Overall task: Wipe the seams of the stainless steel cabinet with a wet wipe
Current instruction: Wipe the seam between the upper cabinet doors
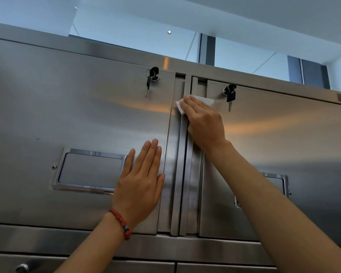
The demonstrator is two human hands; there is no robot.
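Note:
A stainless steel cabinet (pixel 71 107) with two upper doors fills the view. Between the doors runs the vertical centre seam (pixel 182 174) with its raised handle strips. My right hand (pixel 203 123) lies flat over the upper part of that seam and presses a white wet wipe (pixel 205 100) against the metal; the wipe shows above and left of my fingers. My left hand (pixel 141 182) rests flat and empty on the left door, fingers together, just left of the seam. A red bead bracelet (pixel 120 223) is on my left wrist.
Each door has a lock with keys hanging from it, the left lock keys (pixel 152 76) and the right lock keys (pixel 229 93). Recessed label frames sit on the left door (pixel 91 168) and, partly hidden by my arm, the right door (pixel 278 182). Lower drawers (pixel 146 266) lie below.

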